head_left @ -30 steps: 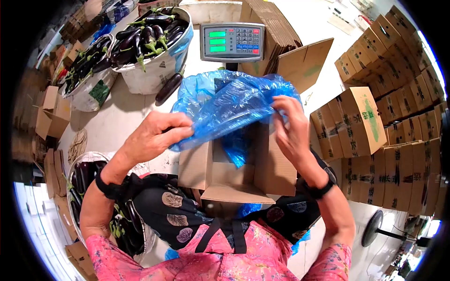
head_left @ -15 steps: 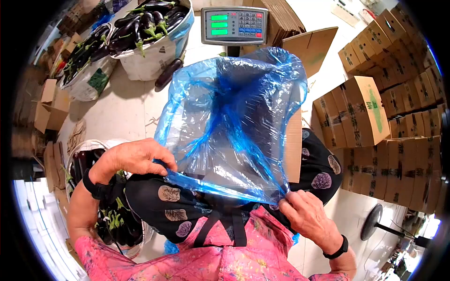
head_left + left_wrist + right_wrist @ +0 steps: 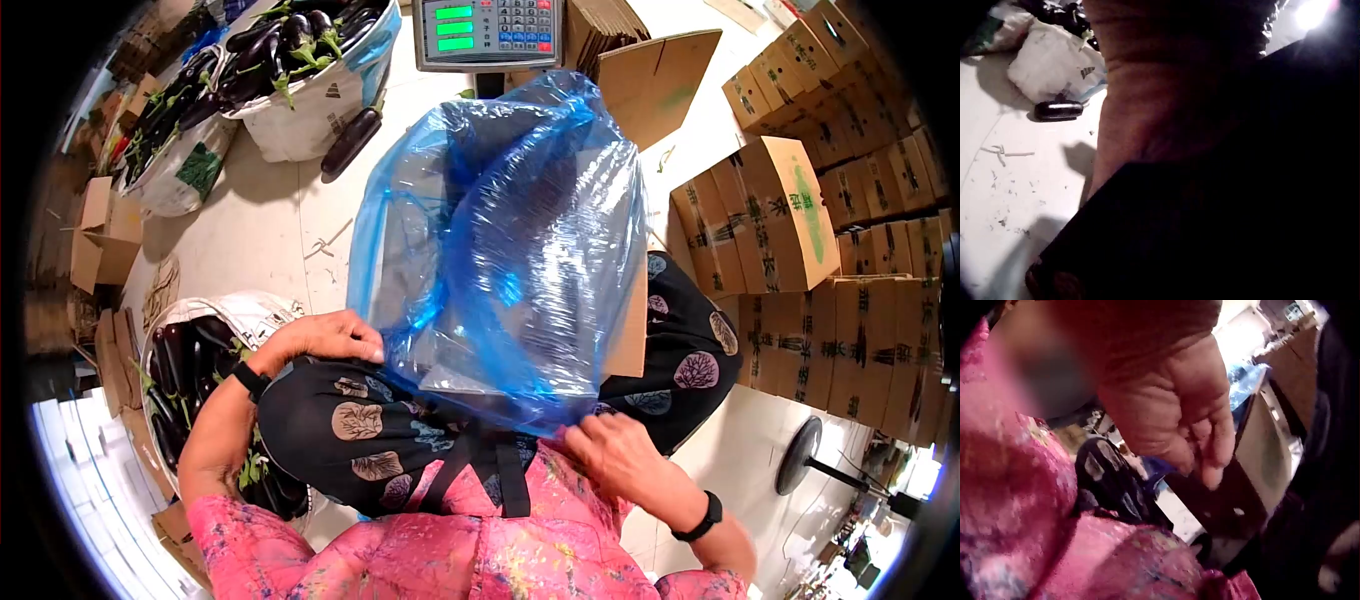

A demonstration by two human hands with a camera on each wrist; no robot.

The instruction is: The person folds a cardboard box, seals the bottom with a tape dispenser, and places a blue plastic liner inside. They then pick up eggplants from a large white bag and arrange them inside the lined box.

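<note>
A clear blue plastic bag (image 3: pixel 540 260) is spread over a cardboard box (image 3: pixel 628 325) between the person's knees. At the bag's near left edge, the left hand (image 3: pixel 335 338) pinches the film with thumb and fingers. The right hand (image 3: pixel 615 450) is at the near right corner of the bag, its fingers bent against the gathered film. In the right wrist view the right hand (image 3: pixel 1179 406) shows curled fingers, and what lies between them is hard to make out. Dark cloth hides the left fingers in the left wrist view, where only part of the left hand (image 3: pixel 1154 100) shows.
A scale display (image 3: pixel 490 35) stands beyond the box, beside flattened cardboard (image 3: pixel 655 85). Sacks of eggplants (image 3: pixel 300 115) are at the back left, and another sack (image 3: pixel 235 310) is by the left knee. One eggplant (image 3: pixel 352 143) lies on the floor. Stacked cartons (image 3: pixel 850 350) are at right.
The bag has gone from being held up over the box to being spread across it, its near edge drawn toward the body. Both hands have moved down, the right one farther.
</note>
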